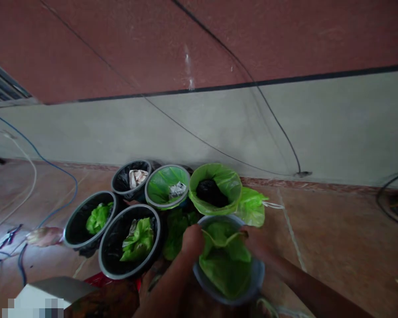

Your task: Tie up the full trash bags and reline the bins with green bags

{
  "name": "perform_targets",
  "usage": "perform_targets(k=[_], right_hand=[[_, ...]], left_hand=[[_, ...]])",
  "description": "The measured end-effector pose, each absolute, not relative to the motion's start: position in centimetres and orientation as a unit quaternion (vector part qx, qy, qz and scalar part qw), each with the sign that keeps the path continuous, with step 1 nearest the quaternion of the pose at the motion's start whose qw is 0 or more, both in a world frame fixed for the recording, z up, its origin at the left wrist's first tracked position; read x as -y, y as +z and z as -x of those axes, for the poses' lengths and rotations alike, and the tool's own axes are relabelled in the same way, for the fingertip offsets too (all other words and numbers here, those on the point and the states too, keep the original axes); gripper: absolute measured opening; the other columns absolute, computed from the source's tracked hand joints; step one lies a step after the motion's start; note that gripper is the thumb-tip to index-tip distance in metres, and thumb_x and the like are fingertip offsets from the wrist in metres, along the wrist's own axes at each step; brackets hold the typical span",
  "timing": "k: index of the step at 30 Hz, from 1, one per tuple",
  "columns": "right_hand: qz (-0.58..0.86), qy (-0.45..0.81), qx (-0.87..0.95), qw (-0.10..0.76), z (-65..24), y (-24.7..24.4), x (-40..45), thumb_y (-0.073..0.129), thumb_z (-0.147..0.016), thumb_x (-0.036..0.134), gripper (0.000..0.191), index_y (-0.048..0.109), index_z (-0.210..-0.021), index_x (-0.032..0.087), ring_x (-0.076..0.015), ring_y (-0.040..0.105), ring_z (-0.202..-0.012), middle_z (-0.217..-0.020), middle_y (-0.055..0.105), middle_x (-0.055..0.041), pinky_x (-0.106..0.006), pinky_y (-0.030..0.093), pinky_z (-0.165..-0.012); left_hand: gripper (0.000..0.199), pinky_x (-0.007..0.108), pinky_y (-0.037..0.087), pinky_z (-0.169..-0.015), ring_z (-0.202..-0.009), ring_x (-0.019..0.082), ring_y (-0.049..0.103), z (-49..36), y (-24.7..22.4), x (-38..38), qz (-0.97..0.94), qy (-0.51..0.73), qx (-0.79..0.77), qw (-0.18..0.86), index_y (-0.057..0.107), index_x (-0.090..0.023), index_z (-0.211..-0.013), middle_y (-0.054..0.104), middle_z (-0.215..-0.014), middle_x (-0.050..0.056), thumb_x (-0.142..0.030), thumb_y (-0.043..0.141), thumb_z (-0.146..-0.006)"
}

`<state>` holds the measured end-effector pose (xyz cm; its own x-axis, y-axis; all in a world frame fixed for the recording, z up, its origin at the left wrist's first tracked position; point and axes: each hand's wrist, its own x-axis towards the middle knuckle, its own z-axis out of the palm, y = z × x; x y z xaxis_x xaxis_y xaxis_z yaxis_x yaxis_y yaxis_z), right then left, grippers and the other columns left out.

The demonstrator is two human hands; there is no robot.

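A light green plastic bag point(227, 274) hangs inside a grey-rimmed bin point(258, 282) directly in front of me. My left hand point(193, 240) is closed on the bag's top edge at the left. On the right side my right hand point(252, 240) pinches the same edge, stretching it between the two hands; some fingers of each are hidden. Just behind stands a bin lined with green plastic point(232, 185), a black bag point(210, 193) inside it. To the left of my left hand, a bin lined with black plastic point(108, 260) holds a crumpled green bag point(141, 240).
Several lined bins cluster at left, including a green-lined one point(155, 187) with crumpled paper. A tied green bag point(252, 205) lies on the tiles at right. Blue cable point(73, 190) and pliers point(10, 236) lie at left, near a white box point(49, 291). A wall point(334, 128) stands behind.
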<state>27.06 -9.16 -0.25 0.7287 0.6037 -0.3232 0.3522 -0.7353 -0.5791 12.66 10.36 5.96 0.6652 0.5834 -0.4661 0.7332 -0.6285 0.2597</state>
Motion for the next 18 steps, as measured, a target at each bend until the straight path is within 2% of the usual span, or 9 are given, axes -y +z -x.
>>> perform_targets(k=[4, 7, 9, 12, 14, 16, 18], right_hand=[[0.907, 0.278, 0.191, 0.253, -29.5, 2.1, 13.2, 0.052, -0.078, 0.028, 0.02, 0.069, -0.074, 0.019, -0.0171, 0.065, -0.066, -0.071, 0.07, -0.0044, -0.023, 0.044, -0.055], [0.88, 0.348, 0.154, 0.284, -29.9, 2.1, 14.6, 0.048, -0.081, 0.03, 0.022, 0.067, -0.08, 0.019, -0.0147, 0.063, -0.056, -0.072, 0.07, -0.0026, -0.022, 0.042, -0.047], [0.88, 0.355, 0.169, 0.266, -29.6, 1.9, 14.5, 0.046, -0.084, 0.032, 0.025, 0.067, -0.085, 0.018, -0.014, 0.062, -0.053, -0.075, 0.069, -0.0031, -0.022, 0.042, -0.045], [0.917, 0.282, 0.205, 0.195, -29.3, 1.5, 13.6, 0.048, -0.085, 0.03, 0.025, 0.067, -0.094, 0.018, -0.0152, 0.066, -0.068, -0.088, 0.071, -0.0062, -0.023, 0.045, -0.055], [0.932, 0.25, 0.211, 0.156, -29.2, 1.1, 13.1, 0.05, -0.084, 0.027, 0.023, 0.068, -0.095, 0.018, -0.0173, 0.066, -0.08, -0.093, 0.071, -0.0083, -0.023, 0.045, -0.062], [0.938, 0.245, 0.21, 0.127, -29.2, 0.5, 12.8, 0.048, -0.085, 0.026, 0.023, 0.069, -0.091, 0.017, -0.0188, 0.066, -0.083, -0.091, 0.071, -0.0103, -0.025, 0.044, -0.065], [0.94, 0.24, 0.217, 0.107, -29.2, 0.0, 12.7, 0.047, -0.086, 0.027, 0.025, 0.068, -0.087, 0.015, -0.019, 0.066, -0.083, -0.089, 0.071, -0.0112, -0.025, 0.044, -0.066]], left_hand=[[0.027, 0.028, 0.047, -0.077, -0.093, 0.023, 0.066, -10.1, 7.5, -14.4, -0.866, -0.134, -0.445, 0.184, 0.071, -0.014, -0.089, 0.072, -0.095, 0.012, -0.014, 0.045, -0.082], [0.026, 0.027, 0.045, -0.077, -0.094, 0.022, 0.066, -9.6, 7.2, -15.0, -0.861, -0.127, -0.451, 0.199, 0.07, -0.016, -0.089, 0.072, -0.097, 0.011, -0.016, 0.045, -0.084], [0.026, 0.026, 0.045, -0.079, -0.097, 0.021, 0.066, -10.0, 6.5, -14.0, -0.856, -0.095, -0.452, 0.231, 0.068, -0.016, -0.097, 0.072, -0.1, 0.01, -0.024, 0.046, -0.088], [0.042, 0.025, 0.044, -0.085, -0.107, 0.021, 0.062, -10.8, 5.3, -11.7, -0.841, -0.052, -0.461, 0.277, 0.058, -0.013, -0.117, 0.067, -0.115, 0.013, -0.043, 0.045, -0.09], [0.055, 0.026, 0.044, -0.088, -0.113, 0.023, 0.059, -10.9, 4.6, -10.4, -0.846, -0.076, -0.449, 0.279, 0.05, -0.011, -0.125, 0.062, -0.122, 0.016, -0.049, 0.053, -0.085], [0.055, 0.027, 0.045, -0.088, -0.111, 0.023, 0.06, -10.8, 4.1, -9.7, -0.859, -0.124, -0.425, 0.257, 0.044, -0.012, -0.128, 0.061, -0.122, 0.017, -0.038, 0.06, -0.082], [0.045, 0.028, 0.046, -0.086, -0.107, 0.022, 0.063, -10.6, 3.9, -9.4, -0.866, -0.159, -0.412, 0.236, 0.043, -0.014, -0.127, 0.064, -0.117, 0.015, -0.019, 0.054, -0.083]])
